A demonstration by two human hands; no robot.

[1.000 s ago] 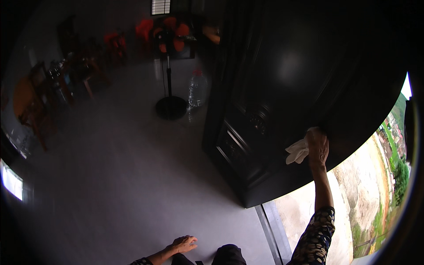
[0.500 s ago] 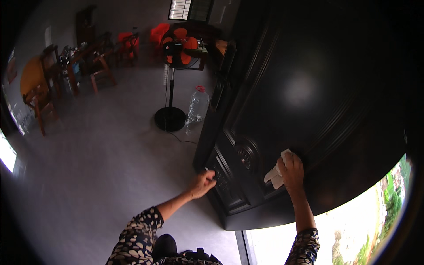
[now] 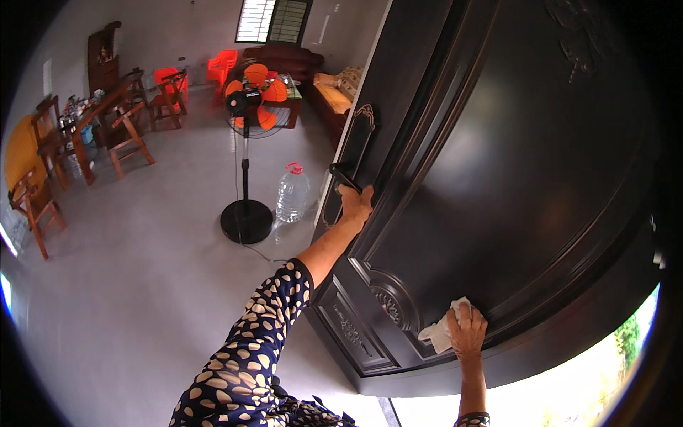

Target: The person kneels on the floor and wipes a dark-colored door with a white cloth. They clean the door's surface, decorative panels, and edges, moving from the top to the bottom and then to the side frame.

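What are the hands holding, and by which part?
The right hand holds a cloth by its bunched part, against the door. The left hand is at the handle; its grip is unclear.

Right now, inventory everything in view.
Door: one, black, right
Door handle: one, black, door's left edge
Cloth: one, white, against lower door
Fan: one, black and orange, on floor
Bottle: one, clear with red top, beside fan
Window: one, dark frame, far wall
Sofa: one, dark brown, below window
Covered seat: one, yellow, beyond door edge
Low table: one, brown, behind fan
Chairs: at least two, red, back
Wooden chairs: several, brown, left
Wooden table: one, brown, left
Tabletop items: uncountable, mixed, wooden table
Cabinet: one, brown, back left
Floor: one, grey, throughout
Greenery: unclear, green, lower right outside
Sleeves: two, dark with cream patches, bottom
Left grip: one, bare, at door handle
Right grip: one, bare, on cloth
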